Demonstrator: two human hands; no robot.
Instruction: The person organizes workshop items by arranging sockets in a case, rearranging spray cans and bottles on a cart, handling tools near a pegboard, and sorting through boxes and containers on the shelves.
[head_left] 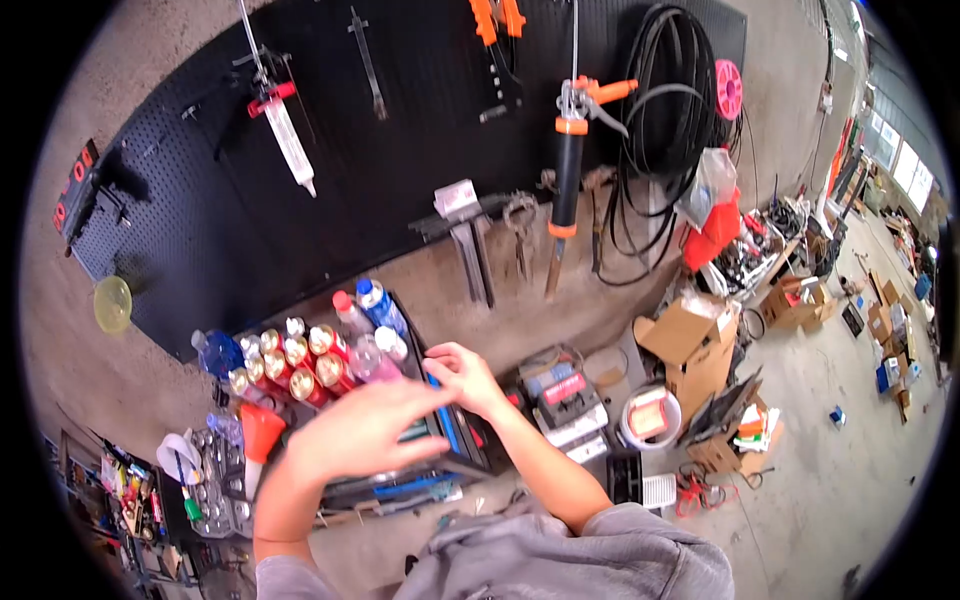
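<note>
My left hand [365, 430] is stretched over a dark tool cart [465, 462] with blue edging, its fingers extended and slightly blurred. Nothing shows in it. Just to the right, my right hand [465, 378] is beside the cart's right edge, fingers loosely bent, with no held thing visible. Behind the left hand stand several red cans with gold tops [303, 383], partly hidden by it. A clear bottle with pink liquid [374, 362] and a blue spray can [380, 303] stand close to my fingers. An orange funnel [262, 430] is beside my left wrist.
A black pegboard [400, 150] holds a caulking gun [568, 170], a white sealant tube [288, 140] and coiled black hose [665, 110]. To the right are a battery-like box [565, 395], a white bucket [650, 418] and cardboard boxes [695, 340]. Floor clutter extends farther right.
</note>
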